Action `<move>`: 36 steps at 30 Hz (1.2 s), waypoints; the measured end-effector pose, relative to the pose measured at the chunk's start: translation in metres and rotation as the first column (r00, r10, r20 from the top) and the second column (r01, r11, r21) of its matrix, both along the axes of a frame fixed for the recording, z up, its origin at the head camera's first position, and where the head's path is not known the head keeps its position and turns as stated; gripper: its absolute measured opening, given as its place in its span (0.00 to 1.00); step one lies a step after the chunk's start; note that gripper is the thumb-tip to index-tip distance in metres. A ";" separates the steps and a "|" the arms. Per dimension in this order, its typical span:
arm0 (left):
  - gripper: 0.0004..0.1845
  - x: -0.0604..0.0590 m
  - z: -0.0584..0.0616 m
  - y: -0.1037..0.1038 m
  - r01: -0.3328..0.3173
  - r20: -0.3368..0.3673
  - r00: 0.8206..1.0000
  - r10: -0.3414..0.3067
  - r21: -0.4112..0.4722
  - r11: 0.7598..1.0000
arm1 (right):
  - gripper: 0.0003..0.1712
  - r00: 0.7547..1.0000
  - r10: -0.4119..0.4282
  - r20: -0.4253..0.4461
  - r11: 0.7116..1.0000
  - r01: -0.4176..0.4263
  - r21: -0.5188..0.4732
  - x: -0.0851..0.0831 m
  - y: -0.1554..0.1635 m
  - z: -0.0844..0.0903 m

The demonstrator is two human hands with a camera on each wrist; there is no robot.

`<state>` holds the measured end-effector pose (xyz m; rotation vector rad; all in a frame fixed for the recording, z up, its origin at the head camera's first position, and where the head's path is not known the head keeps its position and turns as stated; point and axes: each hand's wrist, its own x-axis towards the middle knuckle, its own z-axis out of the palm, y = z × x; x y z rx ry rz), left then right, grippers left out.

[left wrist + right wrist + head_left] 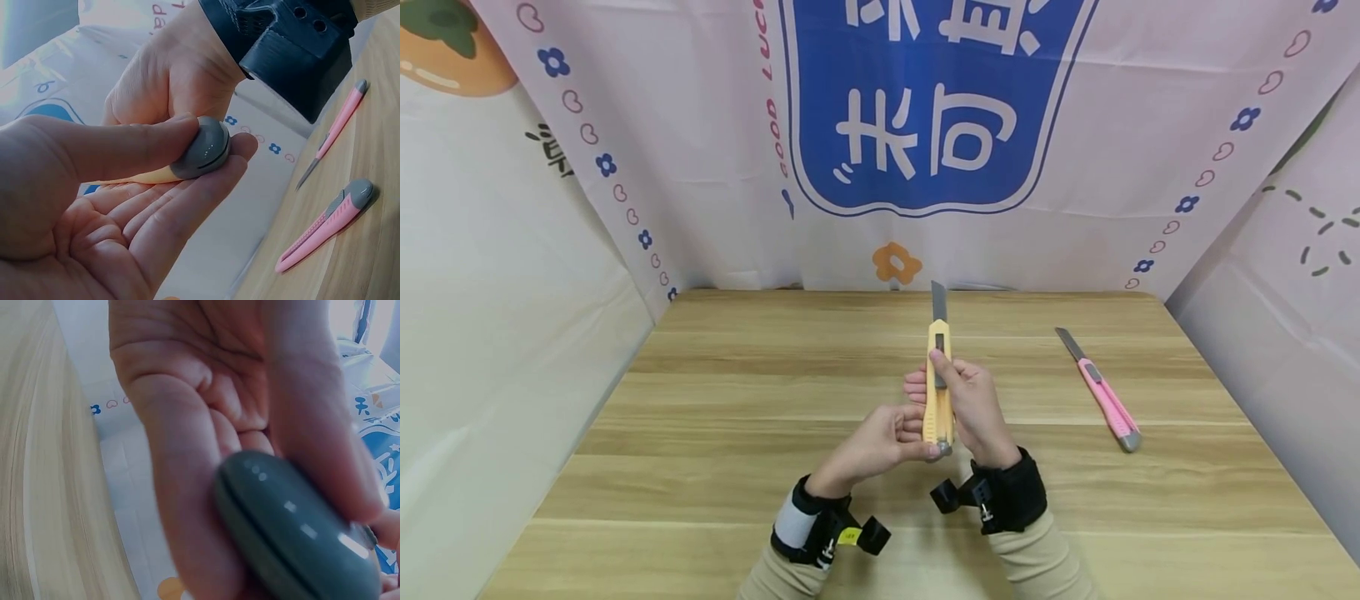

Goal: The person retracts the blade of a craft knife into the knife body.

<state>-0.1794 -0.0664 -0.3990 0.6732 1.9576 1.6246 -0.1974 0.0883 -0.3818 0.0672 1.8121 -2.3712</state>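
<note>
Overhead, "GOOD LUCK" banner; both hands' grip around yellow knife.

Head view looks down; wrist views close, sharing knife's grey cap.

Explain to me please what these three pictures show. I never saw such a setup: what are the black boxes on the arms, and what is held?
There is no machine here: a person works with two bare hands. The black boxes strapped at the wrists are small cameras. The wide picture comes from a camera on the person's head, looking down at a wooden table. The other two come from the wrist cameras, very close to the hands.

The right hand grips a yellow utility knife around its body, blade pointing away. The left hand pinches its grey end cap between thumb and fingers. In the right wrist view that cap fills the foreground.

A pink utility knife lies on the table to the right, blade out. The left wrist view shows two pink knives there.
</note>
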 end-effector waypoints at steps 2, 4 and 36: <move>0.22 0.000 0.000 0.001 -0.011 0.006 1.000 0.011 -0.005 1.000 | 0.27 1.000 0.000 0.007 1.000 0.000 0.000 0.000 0.000 0.000; 0.22 0.000 0.000 0.002 -0.026 0.021 0.999 0.026 -0.009 1.000 | 0.27 1.000 -0.003 0.008 1.000 0.003 -0.005 -0.001 0.001 0.000; 0.20 0.002 0.000 0.004 -0.074 0.024 0.997 0.073 0.007 0.997 | 0.27 1.000 -0.013 -0.009 1.000 0.013 0.017 0.000 0.005 0.000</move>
